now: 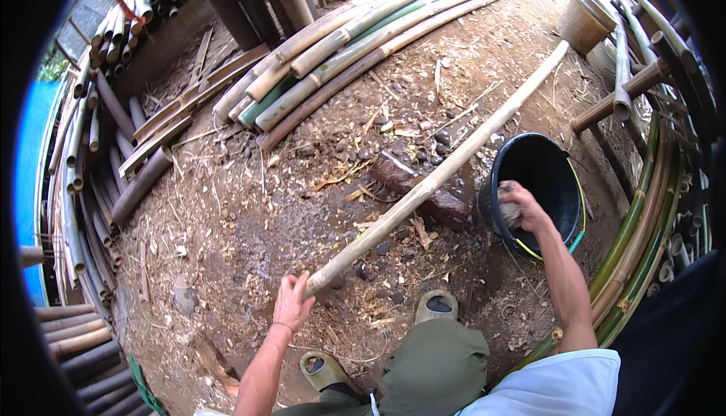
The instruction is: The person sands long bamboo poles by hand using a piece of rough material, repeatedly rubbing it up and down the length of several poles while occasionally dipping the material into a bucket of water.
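A long pale bamboo pole (pixel 439 178) runs from near my feet toward the far right. Its near end is gripped by my left hand (pixel 293 302), fingers curled at the cut end. Partway along, the pole lies across a dark, wet wooden block (pixel 446 208) on the ground. To the right of the pole stands a black bucket (pixel 548 160) with a yellow and green handle. Inside its near left rim, my right hand (pixel 523 206) is closed on a greyish wad (pixel 510 212), perhaps a cloth; its kind is unclear.
A brown pot-like container (pixel 586 23) stands by the pole's far end. Several bamboo poles (pixel 363 45) lie stacked ahead. More bamboo is racked at left (pixel 83 159) and right (pixel 646 219). Wood chips and stones litter the damp dirt floor (pixel 227 212).
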A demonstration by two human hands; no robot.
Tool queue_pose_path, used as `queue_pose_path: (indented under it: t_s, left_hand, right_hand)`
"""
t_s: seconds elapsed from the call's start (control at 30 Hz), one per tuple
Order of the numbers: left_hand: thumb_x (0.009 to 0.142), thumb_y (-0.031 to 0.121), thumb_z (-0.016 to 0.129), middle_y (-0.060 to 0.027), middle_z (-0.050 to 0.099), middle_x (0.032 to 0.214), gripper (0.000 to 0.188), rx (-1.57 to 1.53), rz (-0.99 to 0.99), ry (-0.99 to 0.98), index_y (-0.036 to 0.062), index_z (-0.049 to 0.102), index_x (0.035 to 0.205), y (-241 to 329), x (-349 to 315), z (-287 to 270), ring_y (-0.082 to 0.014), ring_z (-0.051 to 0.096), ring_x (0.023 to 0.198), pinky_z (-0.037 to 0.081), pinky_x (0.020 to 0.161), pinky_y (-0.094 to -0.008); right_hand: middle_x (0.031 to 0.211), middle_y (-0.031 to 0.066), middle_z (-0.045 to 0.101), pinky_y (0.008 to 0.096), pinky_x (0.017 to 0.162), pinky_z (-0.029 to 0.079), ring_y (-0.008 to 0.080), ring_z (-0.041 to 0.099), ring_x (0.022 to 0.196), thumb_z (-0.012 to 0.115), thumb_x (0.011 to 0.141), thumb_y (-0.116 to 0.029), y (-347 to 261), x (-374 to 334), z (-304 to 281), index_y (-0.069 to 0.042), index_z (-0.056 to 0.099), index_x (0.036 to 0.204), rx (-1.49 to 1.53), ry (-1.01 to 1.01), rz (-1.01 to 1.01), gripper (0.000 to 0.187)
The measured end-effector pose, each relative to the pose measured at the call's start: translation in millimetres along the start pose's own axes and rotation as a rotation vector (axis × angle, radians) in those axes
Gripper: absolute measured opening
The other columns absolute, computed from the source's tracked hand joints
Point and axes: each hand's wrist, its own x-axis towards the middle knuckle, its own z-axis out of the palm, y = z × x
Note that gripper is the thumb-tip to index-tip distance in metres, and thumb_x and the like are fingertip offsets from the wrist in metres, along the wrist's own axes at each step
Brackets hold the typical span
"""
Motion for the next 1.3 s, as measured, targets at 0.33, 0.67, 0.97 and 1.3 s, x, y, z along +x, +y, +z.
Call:
queue_pose_path:
  t_s: [0.33,0.67,0.97,1.3]
  left_hand:
    - [0.103,0.042,0.056,-0.0118,0.068,0.096,0.041,-1.69,-0.528,0.226,0.0112,0.056,0.129,-25,-5,55,-0.0191,0.068,0.073,0.06,0.059,-0.0313]
    - [0.104,0.059,0.04,-0.006,0.067,0.079,0.055,-1.259,-0.674,-0.071,0.0082,0.06,0.114,-39,-5,47,-0.0135,0.065,0.062,0.057,0.057,-0.028]
    - [0.102,0.062,0.04,0.0039,0.039,0.051,0.066,-1.713,-0.743,-0.351,0.0021,0.063,0.086,3,-12,52,-0.0077,0.032,0.04,0.024,0.04,-0.0238]
    - [0.107,0.042,0.037,-0.0101,0.059,0.066,0.047,-0.848,-0.466,0.027,0.0041,0.059,0.091,29,17,64,-0.017,0.056,0.048,0.043,0.043,-0.0345]
  right_hand:
    - [0.13,0.0203,0.062,0.0403,0.099,0.052,0.027,0.063,0.114,0.07,0.081,-0.018,-43,-25,178,-0.007,0.045,0.148,-0.264,-0.242,-0.508,0.072]
    - [0.091,0.0089,0.067,0.0472,0.092,0.053,0.0258,0.067,0.09,0.081,0.073,-0.04,167,-35,388,-0.014,0.07,0.096,-1.088,-0.233,-1.384,0.036]
    - [0.104,0.0061,0.069,0.0544,0.114,0.036,0.0267,0.066,0.109,0.077,0.072,-0.031,152,-9,315,-0.018,0.071,0.098,-1.163,-0.184,-1.404,0.029]
    - [0.091,0.0075,0.067,0.0541,0.104,0.045,0.0259,0.067,0.092,0.07,0.082,-0.026,125,1,316,-0.012,0.066,0.083,-1.08,0.03,-1.353,0.014]
